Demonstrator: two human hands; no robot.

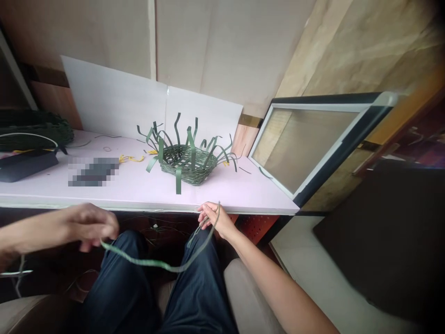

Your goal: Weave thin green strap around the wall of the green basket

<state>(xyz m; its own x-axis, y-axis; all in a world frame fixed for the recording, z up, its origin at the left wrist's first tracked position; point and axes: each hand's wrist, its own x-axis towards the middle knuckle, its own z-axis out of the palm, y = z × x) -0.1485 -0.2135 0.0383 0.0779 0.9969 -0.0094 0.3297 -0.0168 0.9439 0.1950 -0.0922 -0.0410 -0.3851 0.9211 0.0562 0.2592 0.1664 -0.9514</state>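
A long thin green strand [153,263] sags between my hands above my lap. My left hand [92,226], a little blurred, pinches one end of it. At the table's front edge my right hand [212,218] has its fingers curled, with the strand running over it and more hanging below. Beyond them, on the table, sits a small green woven basket [198,175]. Its weave is open at the top, and several flat strips stick up and bend outward around its rim. Neither hand touches the basket.
On the pink tabletop [243,192] are yellow scraps [130,158], a blurred-out dark object [95,171] and a black case [28,164]. A dark green woven bundle [38,129] lies at far left. A framed screen [309,144] leans at the right; white boards [118,104] stand behind.
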